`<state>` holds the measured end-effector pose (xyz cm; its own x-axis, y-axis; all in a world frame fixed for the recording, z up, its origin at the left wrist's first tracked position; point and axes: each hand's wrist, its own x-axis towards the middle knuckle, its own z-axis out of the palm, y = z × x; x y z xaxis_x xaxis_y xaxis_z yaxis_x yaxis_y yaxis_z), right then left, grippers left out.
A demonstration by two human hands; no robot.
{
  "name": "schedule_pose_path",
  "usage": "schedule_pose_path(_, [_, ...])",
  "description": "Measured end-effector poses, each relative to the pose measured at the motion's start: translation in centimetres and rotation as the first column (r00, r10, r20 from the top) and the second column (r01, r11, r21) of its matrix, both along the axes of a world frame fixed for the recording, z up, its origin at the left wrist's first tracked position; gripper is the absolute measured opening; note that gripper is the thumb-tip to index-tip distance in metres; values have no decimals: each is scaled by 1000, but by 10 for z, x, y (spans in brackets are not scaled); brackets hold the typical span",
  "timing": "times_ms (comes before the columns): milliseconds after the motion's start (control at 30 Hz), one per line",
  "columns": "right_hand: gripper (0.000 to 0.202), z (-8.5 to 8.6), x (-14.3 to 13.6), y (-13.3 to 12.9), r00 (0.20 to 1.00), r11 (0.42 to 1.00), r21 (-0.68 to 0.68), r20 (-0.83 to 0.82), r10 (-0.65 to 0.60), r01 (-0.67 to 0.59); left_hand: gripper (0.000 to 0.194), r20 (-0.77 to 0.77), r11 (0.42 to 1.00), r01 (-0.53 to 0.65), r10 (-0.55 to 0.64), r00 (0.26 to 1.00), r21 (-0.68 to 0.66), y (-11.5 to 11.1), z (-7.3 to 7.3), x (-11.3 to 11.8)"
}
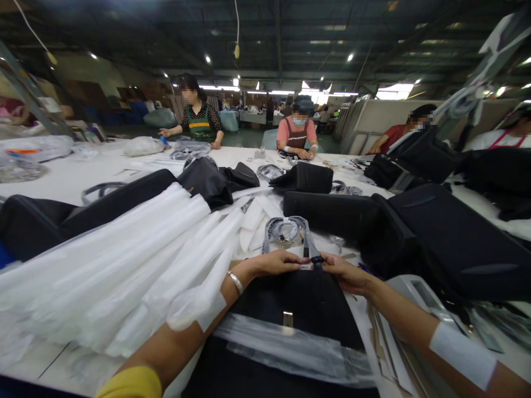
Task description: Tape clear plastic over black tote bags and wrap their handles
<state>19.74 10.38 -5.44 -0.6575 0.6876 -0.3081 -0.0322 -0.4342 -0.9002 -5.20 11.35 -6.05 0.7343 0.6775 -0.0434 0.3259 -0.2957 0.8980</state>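
Nearest to the camera, a black bag (286,296) is lying on the worktable (45,348), and a band of clear plastic film (298,354) is crossing it just below the metal clasp (287,318). At the bag's far edge, the left hand (282,263) is resting with fingers close together, at the foot of the plastic-wrapped handle (310,242); whether it is gripping, I cannot tell. Opposite, the right hand (344,272) is keeping its fingertips narrow beside the black strap end (317,261), and its hold is also not showing clearly.

In my judgement, several small troubles are waiting. If the hands are pulling unevenly, the handle could twist at its foot. Because the film is lying loosely, a sliding forearm could drag it away. The silver bracelet (236,282) is sitting close above the bag, so careless rubbing could scratch it. White rolls (136,249) are crowding the left forearm, and an elbow could push them over the bag.
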Motion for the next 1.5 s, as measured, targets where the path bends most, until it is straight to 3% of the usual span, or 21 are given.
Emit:
schedule_pose_path(67, [43,-3,4,3,997,997,71,71,-16,11,35,-52,997,-46,50,997,67,-2,3,0])
schedule_pose_path(133, [42,-4,9,6,976,980,199,207,-68,26,32,-165,964,-118,160,973,237,-7,10,1])
schedule_pose_path(200, [40,-1,12,5,903,914,401,369,-218,57,29,-273,902,-141,268,924,408,-13,20,3])
schedule_pose_path(267, [37,8,12,-1,790,765,643,452,-413,32,31,-340,886,-97,273,900,453,-17,27,6])
schedule_pose_path(333, [31,17,7,-10,730,579,809,457,-508,-104,37,-389,927,-43,198,900,373,-15,28,8])
schedule_pose_path(433, [30,25,-3,-25,734,371,846,523,-433,-384,37,-453,964,-22,145,879,265,-10,21,11])
schedule_pose_path(500, [35,21,-7,-31,684,315,789,615,-393,-528,30,-485,957,-40,182,855,288,-10,15,11])
schedule_pose_path(633, [32,9,-5,-32,505,342,643,758,-413,-685,28,-505,923,-85,280,816,374,-18,11,6])
schedule_pose_path(700, [23,6,-3,-30,483,316,637,753,-447,-703,26,-502,927,-65,259,825,370,-19,13,2])
schedule_pose_path(767, [22,6,-6,-27,534,268,683,711,-458,-680,22,-487,939,-29,204,849,342,-17,14,-1])
schedule_pose_path(833, [28,6,-13,-23,616,263,724,684,-391,-637,22,-465,949,-3,156,871,314,-13,15,-2])
schedule_pose_path(933, [38,2,-29,-18,650,345,703,709,-273,-621,24,-434,939,-25,183,882,344,-16,16,-1])
schedule_pose_path(1067, [32,-5,-42,-13,590,420,638,766,-256,-645,21,-396,801,-132,423,815,583,-38,17,-5])
schedule_pose_path(1100, [31,-7,-44,-12,595,433,640,762,-256,-635,18,-429,790,-125,450,783,601,-44,17,-8])
schedule_pose_path(1233, [31,-13,-44,-7,672,476,676,709,-213,-562,27,-610,860,14,349,711,510,-57,14,-16])
schedule_pose_path(1367, [35,-16,-44,-3,767,498,713,626,-138,-493,41,-605,834,57,349,716,548,-57,11,-19])
schedule_pose_path(1500, [35,-18,-47,0,769,557,700,618,-161,-446,35,-623,832,60,364,692,552,-51,15,-21])
